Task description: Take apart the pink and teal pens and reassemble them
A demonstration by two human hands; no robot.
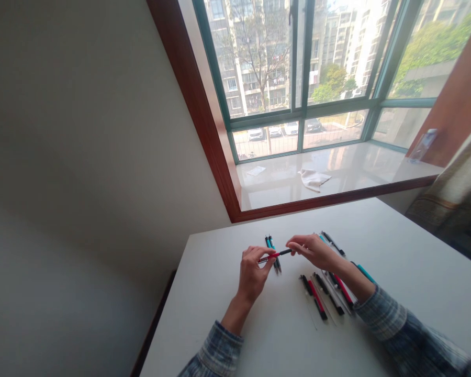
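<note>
Between my two hands is a slim pen point(284, 252) with a red barrel and a black end, held roughly level above the table. My left hand point(251, 269) pinches its red part between thumb and fingers. At the black end, the fingers of my right hand point(313, 251) close on the tip, which they partly hide. Just behind the pen lie teal-and-black pens point(270, 243) side by side. Below my right forearm rest several pen parts: a red-and-black barrel point(317, 299), black pieces, thin refills and another red barrel point(343, 289).
The white table point(204, 314) meets the wall and a wood-framed window. More black and teal parts point(365, 272) lie beyond my right forearm. On the window sill are a crumpled white cloth point(314, 179) and a clear bottle point(423, 145). A curtain point(451, 183) hangs at right.
</note>
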